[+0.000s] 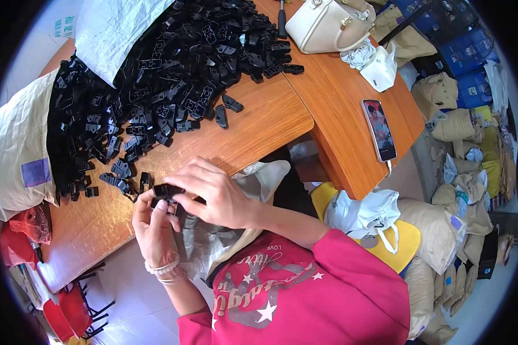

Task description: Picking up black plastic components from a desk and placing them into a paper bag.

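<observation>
Pink shirt nearest, my left hand and right hand pinching a black part.
Piled pieces crowd the counter beyond; phone and cream handbag sit right.

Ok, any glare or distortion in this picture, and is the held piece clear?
Head view: fisheye bend, black corners; head view: pale glare on the table toward its lower left end; head view: the piece is dark and partly hidden, fine detail hard to tell.

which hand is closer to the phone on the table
Right. The right hand is below and to the left of the phone in the picture; the left hand is farther off on that same side.
</observation>
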The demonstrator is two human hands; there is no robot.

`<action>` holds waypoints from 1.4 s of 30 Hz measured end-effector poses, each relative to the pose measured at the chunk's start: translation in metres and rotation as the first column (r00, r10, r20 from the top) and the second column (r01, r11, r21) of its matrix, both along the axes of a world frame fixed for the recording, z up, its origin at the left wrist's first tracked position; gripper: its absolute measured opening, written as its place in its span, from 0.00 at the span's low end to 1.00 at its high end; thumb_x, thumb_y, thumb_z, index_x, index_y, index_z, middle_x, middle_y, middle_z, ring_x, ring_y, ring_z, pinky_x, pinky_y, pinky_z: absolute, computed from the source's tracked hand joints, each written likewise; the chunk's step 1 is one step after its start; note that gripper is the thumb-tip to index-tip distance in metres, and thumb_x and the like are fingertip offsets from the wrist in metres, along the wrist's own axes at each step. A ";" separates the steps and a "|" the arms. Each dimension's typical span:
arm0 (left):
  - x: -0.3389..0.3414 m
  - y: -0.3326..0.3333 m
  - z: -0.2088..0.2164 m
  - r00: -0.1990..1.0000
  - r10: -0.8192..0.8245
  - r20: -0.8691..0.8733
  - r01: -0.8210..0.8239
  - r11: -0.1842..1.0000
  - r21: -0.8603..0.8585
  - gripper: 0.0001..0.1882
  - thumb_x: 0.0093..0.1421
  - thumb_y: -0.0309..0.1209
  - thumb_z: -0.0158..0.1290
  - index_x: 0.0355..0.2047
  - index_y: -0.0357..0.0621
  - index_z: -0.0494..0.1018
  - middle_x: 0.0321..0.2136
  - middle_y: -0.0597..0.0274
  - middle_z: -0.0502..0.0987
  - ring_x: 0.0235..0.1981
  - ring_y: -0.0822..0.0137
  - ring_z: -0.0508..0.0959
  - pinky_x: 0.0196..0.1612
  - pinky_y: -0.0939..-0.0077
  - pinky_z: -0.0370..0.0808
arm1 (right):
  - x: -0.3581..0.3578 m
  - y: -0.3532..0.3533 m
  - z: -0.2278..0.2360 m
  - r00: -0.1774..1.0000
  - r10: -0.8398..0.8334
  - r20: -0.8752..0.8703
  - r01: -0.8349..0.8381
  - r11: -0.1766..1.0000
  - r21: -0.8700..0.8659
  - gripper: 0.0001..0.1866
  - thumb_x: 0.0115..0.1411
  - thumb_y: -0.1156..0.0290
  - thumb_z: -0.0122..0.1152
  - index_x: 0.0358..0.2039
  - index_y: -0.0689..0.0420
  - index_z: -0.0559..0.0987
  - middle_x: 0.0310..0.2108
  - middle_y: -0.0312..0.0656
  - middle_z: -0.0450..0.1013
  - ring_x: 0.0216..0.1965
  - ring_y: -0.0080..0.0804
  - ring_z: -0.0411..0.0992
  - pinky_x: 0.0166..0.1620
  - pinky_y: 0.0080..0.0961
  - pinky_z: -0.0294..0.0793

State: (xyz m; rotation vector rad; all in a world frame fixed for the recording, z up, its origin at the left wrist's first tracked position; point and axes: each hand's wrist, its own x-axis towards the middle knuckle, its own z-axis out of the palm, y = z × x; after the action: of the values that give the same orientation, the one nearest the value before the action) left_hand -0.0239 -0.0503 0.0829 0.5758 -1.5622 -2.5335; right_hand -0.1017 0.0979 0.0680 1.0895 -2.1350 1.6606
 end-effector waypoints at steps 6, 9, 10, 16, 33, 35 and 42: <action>0.003 0.007 0.004 1.000 -0.024 0.004 0.024 0.959 -0.284 0.22 0.50 0.12 0.56 0.47 0.32 0.67 0.31 0.61 0.76 0.26 0.75 0.76 0.30 0.86 0.74 | 0.001 0.003 0.001 0.993 0.098 0.059 -0.099 0.995 0.015 0.17 0.50 0.77 0.62 0.42 0.63 0.77 0.35 0.46 0.73 0.39 0.41 0.70 0.47 0.35 0.70; 0.012 -0.001 -0.008 0.998 -0.059 0.003 0.057 0.934 -0.352 0.21 0.50 0.13 0.57 0.45 0.31 0.68 0.33 0.61 0.76 0.26 0.75 0.76 0.30 0.86 0.74 | 0.001 0.004 -0.002 0.989 0.124 0.076 -0.127 0.991 0.044 0.16 0.50 0.77 0.63 0.41 0.64 0.77 0.35 0.46 0.73 0.39 0.42 0.70 0.47 0.35 0.70; 0.012 -0.001 -0.007 0.999 -0.052 0.004 0.051 0.940 -0.338 0.19 0.51 0.13 0.57 0.45 0.30 0.69 0.32 0.60 0.76 0.26 0.74 0.76 0.30 0.85 0.75 | 0.001 0.003 -0.001 0.988 0.131 0.077 -0.135 0.990 0.042 0.16 0.50 0.77 0.63 0.41 0.64 0.77 0.35 0.46 0.73 0.39 0.42 0.70 0.47 0.35 0.70; 0.011 0.007 0.003 0.996 -0.080 0.038 0.087 0.958 -0.274 0.14 0.58 0.16 0.52 0.46 0.29 0.68 0.30 0.55 0.78 0.26 0.67 0.80 0.29 0.80 0.78 | 0.002 0.005 0.001 0.993 0.116 -0.038 -0.112 0.988 0.102 0.12 0.51 0.75 0.62 0.36 0.66 0.77 0.34 0.46 0.71 0.37 0.42 0.69 0.42 0.36 0.70; 0.013 -0.002 -0.027 0.986 0.164 -0.020 -0.131 0.704 -0.698 0.03 0.55 0.21 0.57 0.30 0.36 0.74 0.24 0.61 0.74 0.21 0.74 0.73 0.26 0.81 0.70 | -0.013 0.031 -0.011 0.925 0.190 0.330 -0.236 0.966 0.103 0.05 0.54 0.78 0.61 0.33 0.62 0.81 0.32 0.43 0.76 0.36 0.36 0.75 0.40 0.26 0.73; 0.000 -0.007 -0.025 0.958 0.199 -0.205 -0.261 0.315 -0.913 0.05 0.55 0.22 0.59 0.32 0.38 0.74 0.24 0.60 0.72 0.21 0.71 0.73 0.25 0.80 0.69 | -0.029 0.029 -0.017 0.985 -0.166 0.036 0.159 0.975 0.156 0.03 0.54 0.80 0.58 0.30 0.61 0.79 0.30 0.45 0.73 0.33 0.40 0.72 0.37 0.33 0.71; -0.019 -0.013 -0.035 0.974 0.155 -0.167 -0.156 -0.078 -0.985 0.07 0.53 0.26 0.58 0.33 0.43 0.74 0.33 0.56 0.69 0.30 0.56 0.75 0.27 0.67 0.72 | -0.076 0.049 -0.027 0.849 -0.409 -0.334 0.524 0.729 0.441 0.13 0.50 0.81 0.57 0.37 0.56 0.80 0.39 0.44 0.68 0.40 0.40 0.67 0.42 0.35 0.64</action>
State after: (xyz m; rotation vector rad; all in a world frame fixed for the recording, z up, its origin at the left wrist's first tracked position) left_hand -0.0433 -0.0630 0.0477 0.3975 -2.5127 -0.5047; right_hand -0.1775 0.1471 0.0409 0.6889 -2.4962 0.7149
